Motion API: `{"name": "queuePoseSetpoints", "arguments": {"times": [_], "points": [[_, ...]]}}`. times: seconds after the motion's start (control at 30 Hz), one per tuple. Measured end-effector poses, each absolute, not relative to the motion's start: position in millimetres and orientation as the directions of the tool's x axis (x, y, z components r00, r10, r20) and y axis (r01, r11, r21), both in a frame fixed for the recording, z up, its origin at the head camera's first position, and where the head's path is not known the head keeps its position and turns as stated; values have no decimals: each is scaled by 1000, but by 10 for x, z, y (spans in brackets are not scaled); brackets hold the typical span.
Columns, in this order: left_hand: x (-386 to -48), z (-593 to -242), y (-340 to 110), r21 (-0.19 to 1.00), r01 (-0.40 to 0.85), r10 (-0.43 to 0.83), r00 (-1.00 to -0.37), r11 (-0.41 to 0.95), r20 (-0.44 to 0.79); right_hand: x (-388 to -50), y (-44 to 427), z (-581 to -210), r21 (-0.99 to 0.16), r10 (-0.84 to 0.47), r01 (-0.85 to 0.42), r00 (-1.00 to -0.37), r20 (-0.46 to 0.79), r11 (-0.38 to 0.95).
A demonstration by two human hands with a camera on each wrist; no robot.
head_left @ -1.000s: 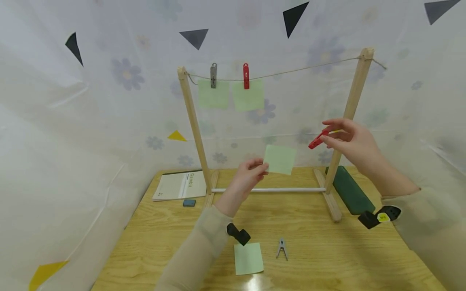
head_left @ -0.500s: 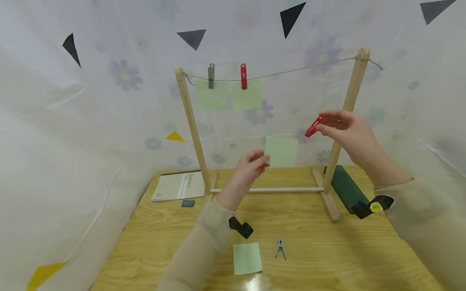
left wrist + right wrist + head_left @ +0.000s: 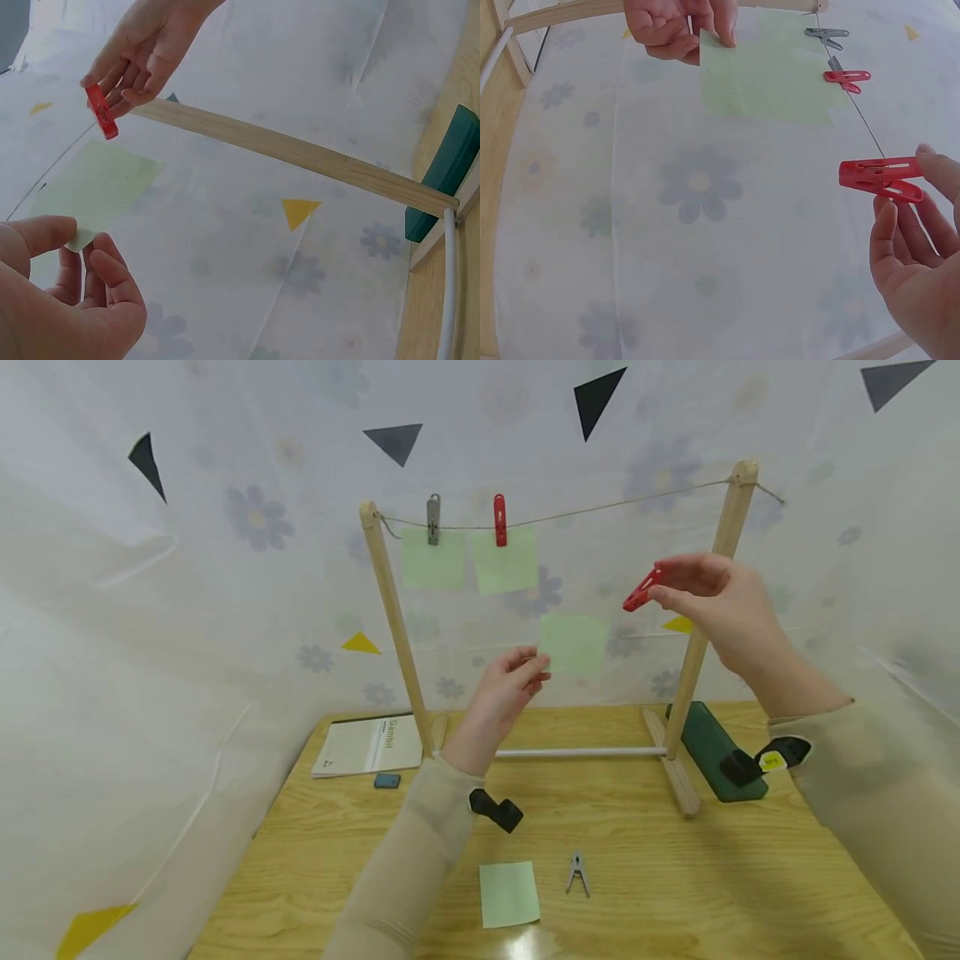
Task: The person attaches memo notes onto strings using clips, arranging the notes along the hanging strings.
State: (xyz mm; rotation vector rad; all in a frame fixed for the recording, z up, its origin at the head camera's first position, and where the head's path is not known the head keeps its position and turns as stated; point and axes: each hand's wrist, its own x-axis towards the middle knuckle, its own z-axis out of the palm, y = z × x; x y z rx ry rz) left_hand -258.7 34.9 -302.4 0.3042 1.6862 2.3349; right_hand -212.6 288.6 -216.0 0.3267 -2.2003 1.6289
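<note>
Your left hand (image 3: 506, 687) pinches a green paper square (image 3: 576, 645) below the string (image 3: 615, 506); your right hand (image 3: 726, 597) grasps a red clothespin (image 3: 641, 592) by its handles

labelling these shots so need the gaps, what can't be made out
Head view: part of the held green note, behind the left hand.
Head view: a stretch of the right post, behind the right hand.
Head view: tiny print on the notebook, too small to read.
Left wrist view: part of the left hand, cut off by the left edge.
</note>
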Motion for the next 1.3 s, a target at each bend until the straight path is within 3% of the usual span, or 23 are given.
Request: {"name": "queuePoseSetpoints", "arguments": {"times": [0.2, 0.77, 1.0, 1.3], "points": [[-2604, -2975, 362, 943, -77, 310, -950, -325, 29, -2164, 2891, -2077, -863, 21, -437, -889, 457, 252], [-2747, -2780, 471, 913, -105, 260, -966, -395, 2, -2307, 2780, -1755, -806, -4, -482, -859, 511, 343], [-2773, -2682, 520, 913, -92, 262, -965, -396, 17, -2371, 2682, -1557, -781, 13, -440, -868, 496, 443], [-2813, -2561, 594, 892, -107, 250, -968, -439, 7, -2450, 2605, -1372, -806, 21, -420, -882, 471, 417]]}}
